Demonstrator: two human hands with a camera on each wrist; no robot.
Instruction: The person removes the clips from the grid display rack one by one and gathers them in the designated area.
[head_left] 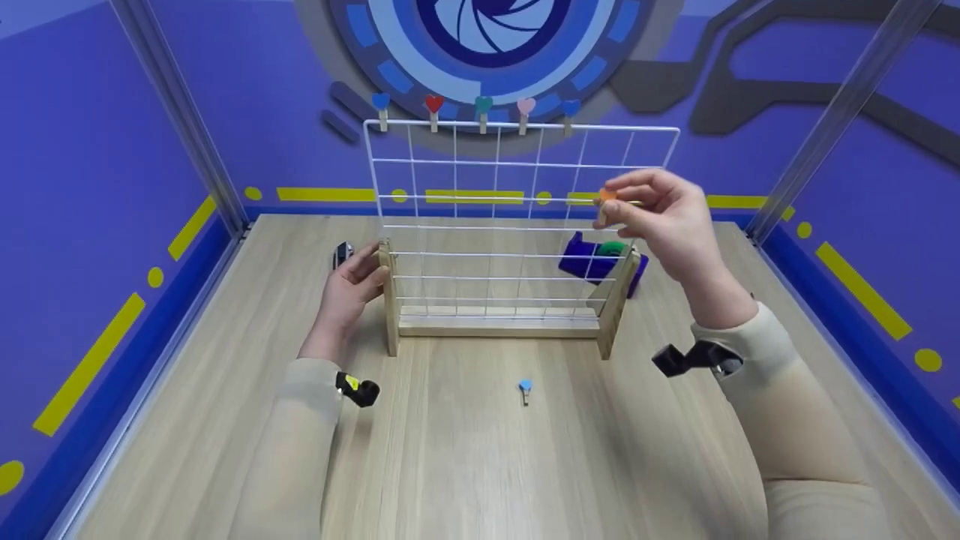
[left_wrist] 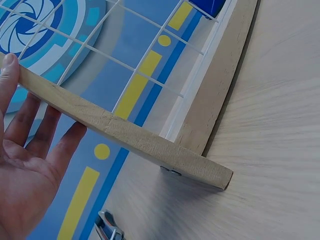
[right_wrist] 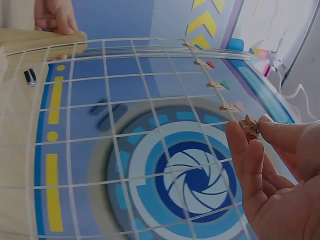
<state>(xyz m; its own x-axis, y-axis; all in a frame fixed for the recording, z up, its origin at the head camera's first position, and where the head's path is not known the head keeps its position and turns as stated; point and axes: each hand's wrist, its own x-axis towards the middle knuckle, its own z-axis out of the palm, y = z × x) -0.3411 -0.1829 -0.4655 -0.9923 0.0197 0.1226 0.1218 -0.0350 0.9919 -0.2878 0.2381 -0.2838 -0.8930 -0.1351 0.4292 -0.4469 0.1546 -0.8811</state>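
In the head view, my right hand point(head_left: 671, 221) pinches a small wooden clothespin point(head_left: 606, 202) with an orange heart between thumb and fingertips, in front of the white wire grid point(head_left: 517, 163), right of its middle. The right wrist view shows the clothespin point(right_wrist: 248, 126) at the fingertips, its heart not clear. My left hand point(head_left: 346, 289) grips the left wooden post point(head_left: 390, 300) of the stand, thumb on one side and fingers on the other. Several heart clothespins sit along the top wire: blue point(head_left: 382, 109), red point(head_left: 434, 111), green point(head_left: 484, 112), pink point(head_left: 525, 114) and another blue point(head_left: 570, 114).
A blue heart clothespin point(head_left: 525, 390) lies on the wooden table point(head_left: 465, 450) before the stand. Behind its right post stands a purple tape dispenser point(head_left: 581, 259) with a green roll. A small black and silver object point(head_left: 343, 253) lies beyond my left hand. Blue-purple walls surround the table.
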